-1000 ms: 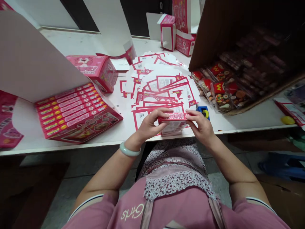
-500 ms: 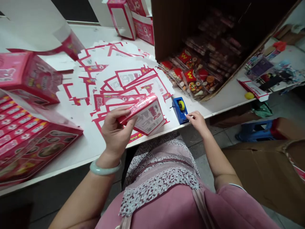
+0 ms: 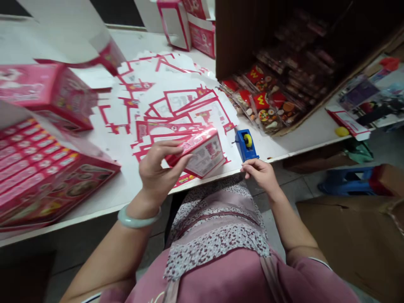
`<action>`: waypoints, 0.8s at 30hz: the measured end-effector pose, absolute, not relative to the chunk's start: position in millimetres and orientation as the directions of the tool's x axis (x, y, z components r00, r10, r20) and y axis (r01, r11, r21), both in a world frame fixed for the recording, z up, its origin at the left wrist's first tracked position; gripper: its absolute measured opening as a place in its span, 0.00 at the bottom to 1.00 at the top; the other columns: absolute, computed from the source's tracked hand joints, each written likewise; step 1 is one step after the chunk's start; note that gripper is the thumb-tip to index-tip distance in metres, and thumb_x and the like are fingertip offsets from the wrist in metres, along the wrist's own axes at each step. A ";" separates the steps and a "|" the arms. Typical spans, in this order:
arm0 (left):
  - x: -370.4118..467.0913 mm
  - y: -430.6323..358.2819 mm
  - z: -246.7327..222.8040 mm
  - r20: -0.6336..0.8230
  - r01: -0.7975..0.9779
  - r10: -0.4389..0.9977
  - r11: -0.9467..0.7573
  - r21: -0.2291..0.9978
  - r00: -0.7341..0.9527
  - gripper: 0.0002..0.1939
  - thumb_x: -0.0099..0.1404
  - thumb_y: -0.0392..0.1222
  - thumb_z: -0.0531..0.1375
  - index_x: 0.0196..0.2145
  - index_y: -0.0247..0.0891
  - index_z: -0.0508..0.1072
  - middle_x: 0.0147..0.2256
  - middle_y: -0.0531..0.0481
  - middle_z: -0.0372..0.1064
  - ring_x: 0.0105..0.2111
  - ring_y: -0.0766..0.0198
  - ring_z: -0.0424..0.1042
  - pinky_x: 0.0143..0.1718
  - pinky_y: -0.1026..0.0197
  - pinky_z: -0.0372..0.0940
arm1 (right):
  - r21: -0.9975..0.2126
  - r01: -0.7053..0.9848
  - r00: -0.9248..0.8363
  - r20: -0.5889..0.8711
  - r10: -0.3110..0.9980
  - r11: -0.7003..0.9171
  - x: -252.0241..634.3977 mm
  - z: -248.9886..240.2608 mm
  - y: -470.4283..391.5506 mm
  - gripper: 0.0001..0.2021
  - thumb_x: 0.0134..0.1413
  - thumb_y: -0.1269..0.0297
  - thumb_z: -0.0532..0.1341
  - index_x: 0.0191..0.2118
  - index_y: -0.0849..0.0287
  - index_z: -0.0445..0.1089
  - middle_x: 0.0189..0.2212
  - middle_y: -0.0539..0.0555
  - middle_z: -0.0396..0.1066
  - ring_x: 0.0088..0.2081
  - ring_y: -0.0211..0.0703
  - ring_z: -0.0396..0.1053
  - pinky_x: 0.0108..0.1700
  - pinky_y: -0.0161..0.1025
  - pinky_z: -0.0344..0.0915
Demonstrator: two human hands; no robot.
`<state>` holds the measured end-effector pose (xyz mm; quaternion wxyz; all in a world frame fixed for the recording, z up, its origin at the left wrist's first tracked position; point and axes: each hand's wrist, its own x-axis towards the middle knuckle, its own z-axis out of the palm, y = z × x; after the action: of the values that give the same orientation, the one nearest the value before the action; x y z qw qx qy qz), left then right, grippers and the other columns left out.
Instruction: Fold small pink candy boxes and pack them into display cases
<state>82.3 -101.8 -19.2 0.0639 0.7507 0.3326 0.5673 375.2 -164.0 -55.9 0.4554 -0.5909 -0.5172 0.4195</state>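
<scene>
My left hand grips a small pink-and-white cardboard box between thumb and fingers, tilted over the table's front edge. Printing covers the side of the box that faces up and right. Close to the near end of a blue tape dispenser with a yellow core, my right hand is closed in a pinch. A piece of tape appears to be between its fingertips, though it barely shows. Under and behind the box lie many flat pink-and-white cartons, spread in overlapping layers.
Left on the table stands a pink display box filled with rows of small boxes, with another pink box behind it. A large brown carton at right holds bagged candies. A blue stool stands below at right.
My right hand has drawn back from the dispenser's near end toward me, still pinching. The box in my left hand keeps nearly the same pose. The whole view has shifted slightly.
</scene>
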 end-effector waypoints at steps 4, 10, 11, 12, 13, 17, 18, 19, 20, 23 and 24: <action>80.5 -108.7 6.0 0.729 0.596 0.503 -0.786 0.163 0.464 0.27 0.71 0.38 0.60 0.64 0.45 0.61 0.43 0.46 0.72 0.36 0.61 0.74 0.32 0.62 0.71 | -0.996 0.008 -0.132 0.090 0.987 0.091 317.9 0.7 -140.2 0.13 0.55 0.56 0.67 0.45 0.52 0.80 0.30 0.49 0.79 0.25 0.36 0.70 0.31 0.39 0.73; 76.5 -99.8 16.9 0.604 0.619 0.510 -0.784 0.035 0.613 0.21 0.74 0.37 0.52 0.63 0.44 0.64 0.40 0.45 0.68 0.32 0.63 0.70 0.27 0.65 0.63 | -0.874 0.421 -0.187 0.180 0.966 0.244 289.0 26.7 -89.6 0.34 0.57 0.58 0.66 0.68 0.55 0.61 0.29 0.52 0.80 0.28 0.43 0.73 0.36 0.42 0.72; 73.0 -95.3 15.1 0.630 0.592 0.508 -0.801 0.093 0.588 0.20 0.74 0.37 0.53 0.61 0.43 0.66 0.41 0.45 0.68 0.33 0.63 0.70 0.28 0.65 0.64 | -0.821 0.517 -0.182 0.174 0.968 0.244 293.5 23.5 -85.4 0.37 0.56 0.58 0.66 0.70 0.56 0.58 0.28 0.52 0.79 0.29 0.45 0.73 0.37 0.43 0.72; 68.4 -90.9 12.0 0.655 0.562 0.520 -0.809 0.172 0.549 0.18 0.74 0.36 0.54 0.59 0.42 0.68 0.41 0.45 0.68 0.34 0.63 0.71 0.31 0.64 0.66 | -0.778 0.581 -0.165 0.177 0.970 0.241 299.9 17.4 -83.3 0.39 0.56 0.58 0.67 0.71 0.57 0.55 0.29 0.52 0.79 0.30 0.46 0.74 0.39 0.44 0.72; 62.9 -86.8 7.4 0.683 0.530 0.543 -0.807 0.262 0.489 0.16 0.73 0.36 0.55 0.57 0.42 0.70 0.41 0.45 0.69 0.37 0.63 0.72 0.34 0.63 0.67 | -0.756 0.611 -0.133 0.198 0.971 0.237 307.5 8.4 -83.3 0.40 0.56 0.57 0.66 0.71 0.58 0.53 0.31 0.54 0.79 0.32 0.47 0.75 0.41 0.45 0.72; 37.9 -80.0 -31.3 0.751 0.371 0.658 -0.685 0.627 -0.055 0.09 0.69 0.39 0.63 0.48 0.43 0.75 0.41 0.49 0.71 0.41 0.63 0.73 0.44 0.61 0.70 | -0.870 0.438 0.010 0.257 0.966 0.227 336.6 -45.1 -97.2 0.40 0.54 0.48 0.65 0.69 0.55 0.55 0.50 0.61 0.76 0.46 0.50 0.75 0.43 0.45 0.73; 33.0 -81.2 -44.8 0.713 0.305 0.669 -0.648 0.698 -0.211 0.10 0.69 0.42 0.64 0.47 0.43 0.74 0.39 0.50 0.71 0.39 0.64 0.73 0.44 0.61 0.70 | -0.913 0.353 -0.009 0.213 0.977 0.203 341.3 -56.1 -100.6 0.37 0.55 0.46 0.64 0.66 0.55 0.59 0.51 0.62 0.76 0.47 0.51 0.75 0.41 0.44 0.74; 29.3 -83.3 -58.2 0.656 0.233 0.680 -0.615 0.753 -0.326 0.11 0.69 0.44 0.64 0.48 0.43 0.73 0.38 0.51 0.71 0.38 0.65 0.73 0.43 0.61 0.71 | -0.947 0.276 -0.046 0.157 0.987 0.163 344.7 -62.8 -102.5 0.32 0.56 0.44 0.63 0.62 0.53 0.64 0.48 0.61 0.77 0.46 0.51 0.75 0.39 0.43 0.74; 26.9 -86.1 -69.8 0.603 0.178 0.700 -0.585 0.791 -0.383 0.12 0.69 0.47 0.64 0.49 0.44 0.72 0.38 0.51 0.70 0.38 0.65 0.73 0.43 0.61 0.71 | -0.969 0.209 -0.070 0.116 0.991 0.129 347.1 -64.0 -102.1 0.27 0.58 0.43 0.61 0.58 0.52 0.68 0.44 0.59 0.78 0.43 0.50 0.76 0.37 0.43 0.73; 29.2 -93.9 -83.7 0.625 0.224 0.706 -0.584 0.780 -0.334 0.20 0.71 0.47 0.63 0.58 0.46 0.66 0.49 0.48 0.70 0.51 0.62 0.73 0.54 0.57 0.71 | -0.972 0.167 0.000 0.168 0.986 0.165 348.0 -33.5 -85.3 0.18 0.62 0.43 0.58 0.45 0.51 0.74 0.35 0.53 0.77 0.36 0.46 0.74 0.35 0.42 0.71; 33.0 -94.8 -80.1 0.674 0.281 0.681 -0.613 0.739 -0.287 0.26 0.69 0.46 0.66 0.61 0.47 0.64 0.55 0.46 0.67 0.57 0.60 0.69 0.61 0.54 0.66 | -0.952 0.207 0.021 0.233 0.972 0.224 345.6 -15.0 -75.5 0.17 0.62 0.45 0.60 0.41 0.52 0.75 0.34 0.52 0.76 0.35 0.44 0.73 0.34 0.41 0.70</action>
<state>33.0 -94.8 -80.1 0.1455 0.5789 0.4154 0.6864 345.6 -75.5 -15.0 0.5117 -0.4985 -0.5915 0.3738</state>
